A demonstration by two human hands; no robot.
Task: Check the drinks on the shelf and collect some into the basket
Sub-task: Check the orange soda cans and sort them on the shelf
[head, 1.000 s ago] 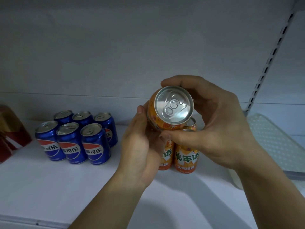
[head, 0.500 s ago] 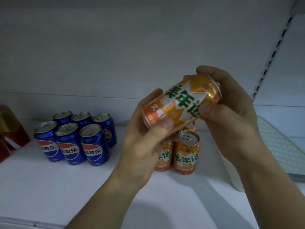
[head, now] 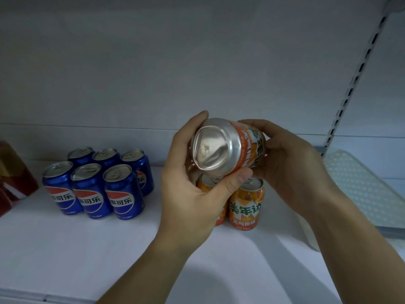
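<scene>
1. we hold one orange can (head: 228, 148) in both hands, lifted off the shelf (head: 65, 249) and tipped on its side, its silver base turned toward us.
2. our left hand (head: 188, 194) grips the base end: the thumb curls under the rim and the fingers (head: 192, 126) wrap over the top edge of the can.
3. our right hand (head: 291, 165) grips the far end, fingers curled around the printed side, so the can spans the gap between the two palms.
4. the base looks dented, with a crease running across the silver dome.
5. just below our left thumb and right fingers, more orange cans (head: 245, 205) stand upright on the shelf; one shows its full label, another is mostly hidden behind our left palm.
6. well to the left of our left fingers, six blue cans (head: 96, 185) stand upright in two rows of three, touching one another.
7. farther left still, at the edge of view, sits a red and gold pack (head: 13, 172), too cropped for us to tell more.
8. beyond our right wrist, a pale dotted mat (head: 361, 189) lies on the next shelf section, beneath a slotted upright rail (head: 355, 84).
</scene>
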